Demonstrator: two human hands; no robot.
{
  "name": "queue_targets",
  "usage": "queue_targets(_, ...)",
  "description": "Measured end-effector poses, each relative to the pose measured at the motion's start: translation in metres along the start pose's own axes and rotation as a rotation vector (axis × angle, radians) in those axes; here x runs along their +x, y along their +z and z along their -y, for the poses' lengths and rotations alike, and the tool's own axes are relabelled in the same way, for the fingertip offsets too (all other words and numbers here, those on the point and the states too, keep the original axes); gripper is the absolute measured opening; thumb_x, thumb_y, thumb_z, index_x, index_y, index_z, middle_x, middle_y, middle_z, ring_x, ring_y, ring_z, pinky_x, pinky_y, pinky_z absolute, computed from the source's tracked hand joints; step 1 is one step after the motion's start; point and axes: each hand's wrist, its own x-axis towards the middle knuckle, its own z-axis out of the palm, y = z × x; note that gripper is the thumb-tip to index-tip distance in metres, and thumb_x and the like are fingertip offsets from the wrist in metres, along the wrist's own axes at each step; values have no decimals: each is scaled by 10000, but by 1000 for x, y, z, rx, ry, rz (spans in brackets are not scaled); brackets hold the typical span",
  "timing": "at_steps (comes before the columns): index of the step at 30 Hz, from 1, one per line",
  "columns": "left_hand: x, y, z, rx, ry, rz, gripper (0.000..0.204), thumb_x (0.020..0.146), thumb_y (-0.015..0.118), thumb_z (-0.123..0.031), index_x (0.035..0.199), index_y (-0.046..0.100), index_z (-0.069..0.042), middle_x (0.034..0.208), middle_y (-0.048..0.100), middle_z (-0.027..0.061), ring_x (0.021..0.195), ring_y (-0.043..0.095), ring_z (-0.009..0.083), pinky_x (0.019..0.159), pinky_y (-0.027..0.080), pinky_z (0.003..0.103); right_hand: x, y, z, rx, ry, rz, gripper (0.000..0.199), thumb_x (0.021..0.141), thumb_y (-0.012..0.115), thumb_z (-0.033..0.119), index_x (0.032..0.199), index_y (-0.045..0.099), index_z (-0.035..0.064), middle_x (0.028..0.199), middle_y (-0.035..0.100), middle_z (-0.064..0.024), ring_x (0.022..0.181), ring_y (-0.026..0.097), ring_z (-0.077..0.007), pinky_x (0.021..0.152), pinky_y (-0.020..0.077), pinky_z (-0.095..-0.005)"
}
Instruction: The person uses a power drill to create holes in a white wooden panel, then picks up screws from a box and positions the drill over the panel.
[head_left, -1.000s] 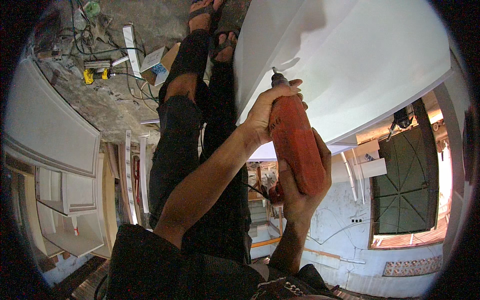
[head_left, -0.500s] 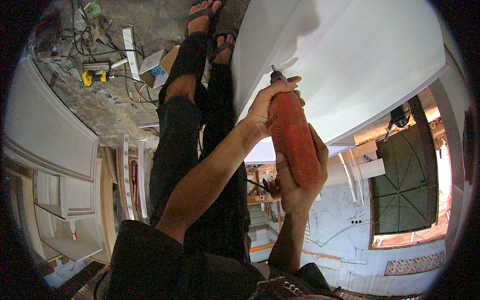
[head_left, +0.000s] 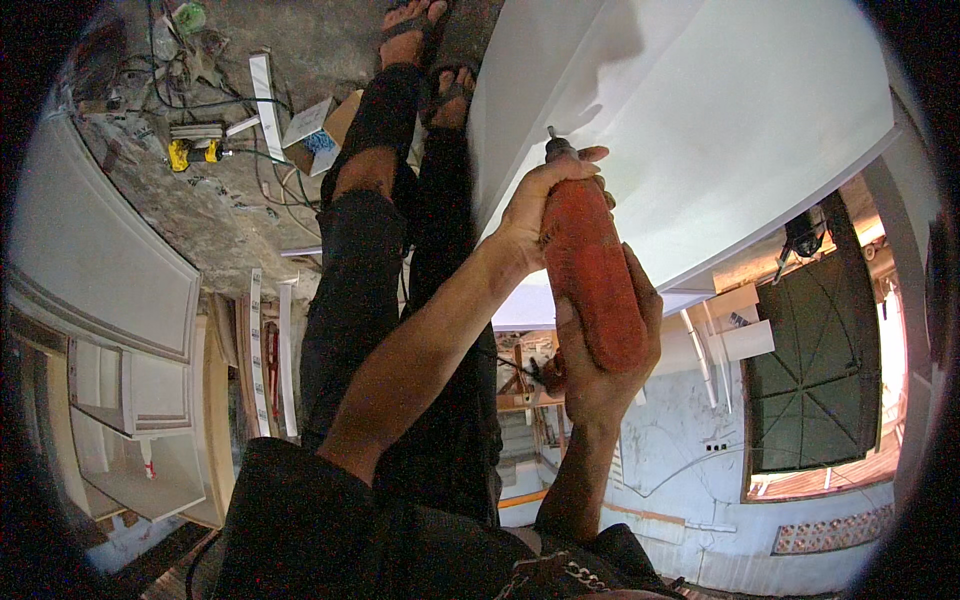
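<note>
Gripping a dusty red rotary tool [head_left: 590, 275] with both hands, the person holds its thin bit against the face of a large white panel [head_left: 740, 130] that slopes up and away in front of them. The left hand [head_left: 545, 205] is wrapped shut around the tool's nose, just behind the bit, with the thumb laid along the top; the right hand [head_left: 600, 370] is closed around the rear of the body, cupping it from below. The tool thus sits between the two hands, its tip touching or all but touching the panel near that board's left edge. By the look of it, the step in hand is working a spot on the panel with the bit. Any further pressing would seem to call for a steady, square hold so the bit does not skate across the painted surface. Below, the person's sandalled feet [head_left: 420, 40] stand on a rough floor [head_left: 220, 230], with a yellow tool [head_left: 185, 153] and cables lying well apart to the left.
</note>
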Motion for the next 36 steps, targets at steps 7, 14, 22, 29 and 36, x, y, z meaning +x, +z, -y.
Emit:
queue_targets(7, -18, 3, 7, 210, 43, 47, 563, 825, 633, -198, 1326, 432, -33, 811, 612, 119, 723, 652, 251, 686, 558, 401, -25, -11, -12, -128, -25, -62, 735, 654, 803, 256, 1278, 511, 1, 1066, 554, -155, 1001, 549, -284, 868, 457, -399)
queue_targets(14, -68, 2, 25, 618, 89, -27, 498, 889, 631, -142, 1329, 417, -48, 968, 628, 181, 884, 666, 308, 778, 563, 412, -98, -37, -22, 247, 277, -55, 897, 618, 827, 414, 1291, 451, -46, 1170, 553, -172, 1130, 520, -262, 963, 419, -399)
queue_targets(22, -32, 13, 1, 422, 116, -67, 367, 924, 604, -241, 1234, 506, -72, 878, 610, 93, 768, 652, 240, 694, 554, 349, -52, -2, -42, 303, 110, -68, 829, 686, 794, 345, 1343, 436, -12, 1215, 503, -138, 1140, 500, -273, 989, 394, -414)
queue_targets(29, 2, -8, -5, 475, 150, -37, 218, 911, 632, -256, 1030, 549, -93, 808, 581, 16, 686, 627, 164, 611, 549, 343, -32, 15, -56, 95, -29, -93, 746, 698, 770, 240, 1329, 463, -14, 1200, 515, -149, 1101, 515, -277, 962, 406, -396)
queue_targets(36, 9, -14, -5, 490, 192, -37, 197, 903, 643, -246, 1006, 561, -99, 803, 581, 20, 684, 632, 173, 599, 551, 341, -25, 17, -67, 141, -39, -83, 744, 698, 774, 242, 1335, 469, 11, 1151, 493, -141, 1081, 513, -287, 938, 423, -408)
